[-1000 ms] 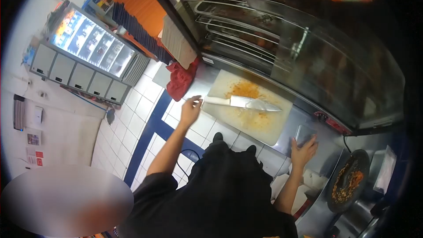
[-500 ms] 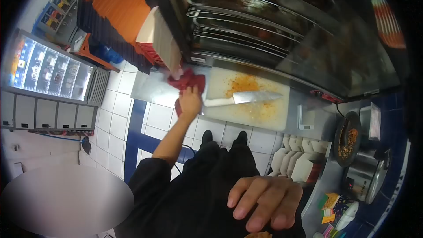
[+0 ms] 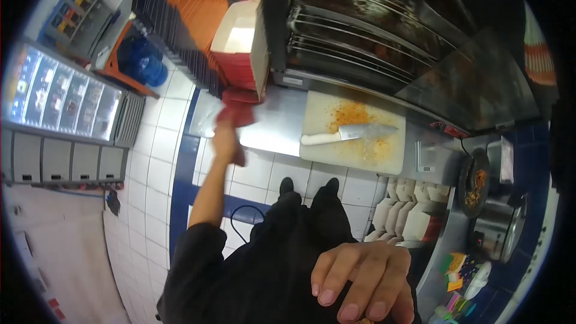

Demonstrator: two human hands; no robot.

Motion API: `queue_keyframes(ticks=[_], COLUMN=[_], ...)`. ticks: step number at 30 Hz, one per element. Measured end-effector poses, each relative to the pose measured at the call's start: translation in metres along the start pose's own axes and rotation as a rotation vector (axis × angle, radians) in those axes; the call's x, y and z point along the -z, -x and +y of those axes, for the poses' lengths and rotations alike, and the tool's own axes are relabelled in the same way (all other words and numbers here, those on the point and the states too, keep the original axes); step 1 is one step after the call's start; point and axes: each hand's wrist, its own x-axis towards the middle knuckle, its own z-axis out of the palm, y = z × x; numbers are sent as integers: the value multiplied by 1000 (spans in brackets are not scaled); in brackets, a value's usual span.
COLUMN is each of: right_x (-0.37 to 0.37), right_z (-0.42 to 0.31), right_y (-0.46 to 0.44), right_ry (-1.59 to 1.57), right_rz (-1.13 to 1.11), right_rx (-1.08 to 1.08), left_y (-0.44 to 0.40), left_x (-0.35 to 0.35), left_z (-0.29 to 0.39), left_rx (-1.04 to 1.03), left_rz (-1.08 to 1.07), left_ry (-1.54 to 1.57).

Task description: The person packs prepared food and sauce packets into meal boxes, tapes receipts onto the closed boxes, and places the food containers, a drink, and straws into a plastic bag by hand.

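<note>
My left hand point(image 3: 224, 142) is closed on a red cloth point(image 3: 239, 114) at the left end of the steel counter point(image 3: 279, 123), its edges smeared by motion. Close below the camera, my right hand point(image 3: 367, 279) has its fingers curled downward. A small brown bit shows under those fingertips at the frame's bottom edge; what it is I cannot make out. On the white cutting board point(image 3: 318, 108), scattered with orange crumbs, lies a large knife point(image 3: 360, 132), its white handle toward the left. Neither hand touches the knife.
Stacked red and white paper trays point(image 3: 237, 36) stand behind the cloth. A glass-sided cabinet with racks point(image 3: 360, 36) backs the counter. To the right are a small scale point(image 3: 426, 157), a dark mortar point(image 3: 474, 186) with chopped food, a steel pot point(image 3: 498, 231), and more cartons point(image 3: 402, 213).
My left hand has moved left along the counter with the red cloth, away from the cutting board. The view has shifted slightly. My right hand stays curled in nearly the same place.
</note>
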Motion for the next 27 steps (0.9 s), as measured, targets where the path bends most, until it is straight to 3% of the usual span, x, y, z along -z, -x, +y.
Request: queue_keyframes(ticks=[1,2,3,4,5,6,7,9,11,13,14,16,18,19,20,22,23,24,25,26,27], right_x=[2,3,4,2,1,0,-5,-7,18,53,83,104,98,99,101,146,174,199,223,233,244], right_z=[0,-1,-2,0,-5,-9,-19,7,11,9,55,137,139,106,70,57,45,29,-1,-36,-71], right_y=[1,2,2,3,4,6,10,5,-8,-5,-5,31,69,52,36,64,68,71,65,43,33], right_ry=[-8,0,7,2,13,22,3,-100,171,781,1053,1420,999,924,849,795,1092,1362,1176,1323,1487], right_rz=[-38,-66,-94,-149,-182,-215,-164,-36,57,-11,-113,-194,-288,-465,-633,-559,-382,-198,44,271,397], right_rx=[18,36,54,99,133,167,130,375,158,-295,-225,-240,-533,-742,-952,-934,-840,-735,-446,-455,-260], left_y=[-17,-13,-2,-8,-23,-18,-9,26,52,87,105,118,108,100,102,98,90,72,65,58,50], left_x=[-1,-6,31,48,49,66,88,161,185,196,220,215,199,195,228,248,216,197,182,168,153], left_z=[-51,-98,-102,-120,-140,-136,-119,-39,-8,22,64,105,90,79,105,111,73,69,67,67,66], left_rx=[258,47,127,306,420,257,57,66,163,65,26,190,362,377,626,514,262,260,298,335,372], left_rz=[-52,326,296,-9,-203,-332,-407,-314,-323,-239,-183,40,351,543,585,740,663,679,624,574,524], left_ry=[89,70,137,-62,-55,-145,-177,124,655,1160,1409,1792,1717,1749,1949,2016,2269,2269,1991,1719,1458])
